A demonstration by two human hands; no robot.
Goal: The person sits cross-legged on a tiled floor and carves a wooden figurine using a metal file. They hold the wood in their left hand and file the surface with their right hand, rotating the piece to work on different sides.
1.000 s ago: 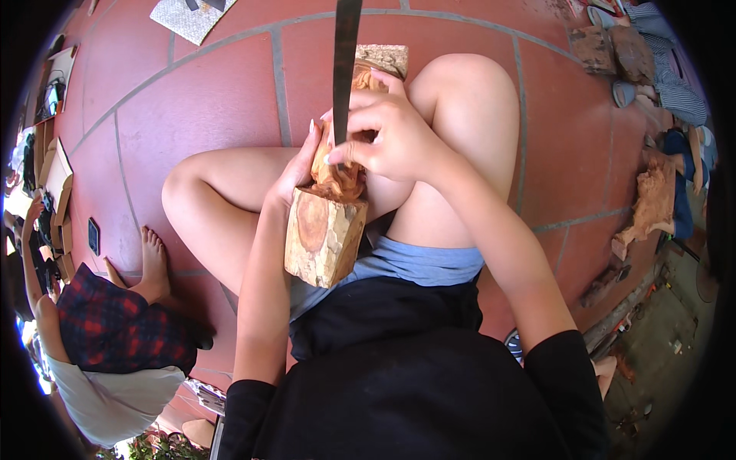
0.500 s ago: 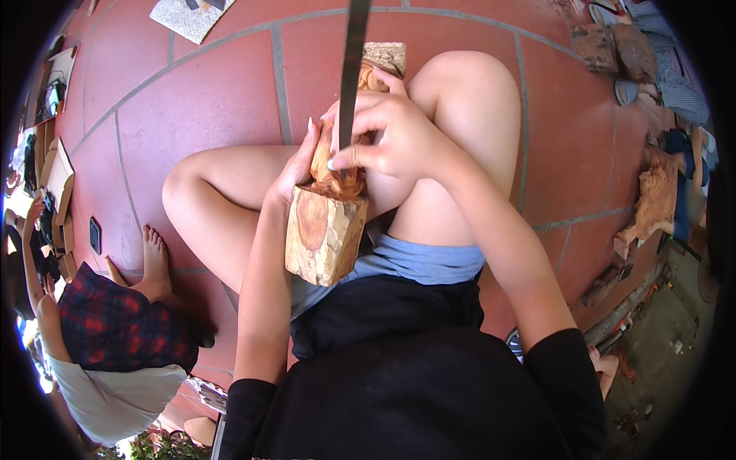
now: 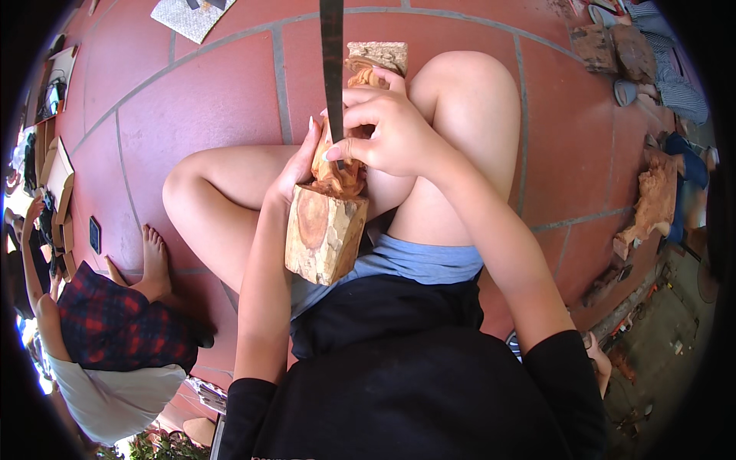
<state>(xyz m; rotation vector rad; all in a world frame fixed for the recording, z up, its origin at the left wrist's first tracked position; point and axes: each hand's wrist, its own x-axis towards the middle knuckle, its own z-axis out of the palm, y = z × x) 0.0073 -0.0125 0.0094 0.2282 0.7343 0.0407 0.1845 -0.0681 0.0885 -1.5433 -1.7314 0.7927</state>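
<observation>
Across my lap lies a carved wooden piece [image 3: 325, 230], with a squared raw block with bark at the near end and a smoother, orange-brown carved middle. Its far end is another rough block, past my right hand. My left hand [image 3: 299, 165] is wrapped along the left side of the carved middle. Pinched in my right hand [image 3: 387, 126], between thumb and fingers, is a long, narrow dark flat strip [image 3: 332, 61] that rises out of the top of the picture. Its lower end meets the carved part, and my fingers hide the contact. I cannot make out whether it is a file or a blade.
My bent knees [image 3: 468, 84] flank the carving on the red tiled floor [image 3: 207, 92]. A co-worker in a plaid garment [image 3: 126, 326] sits at the left, near a phone [image 3: 95, 234]. Rough wood pieces [image 3: 652, 195] and other people are along the right.
The dark strip's upper part has swung to the left, and my right thumb has shifted slightly up and left with it. My left hand and the carving stay nearly in place.
</observation>
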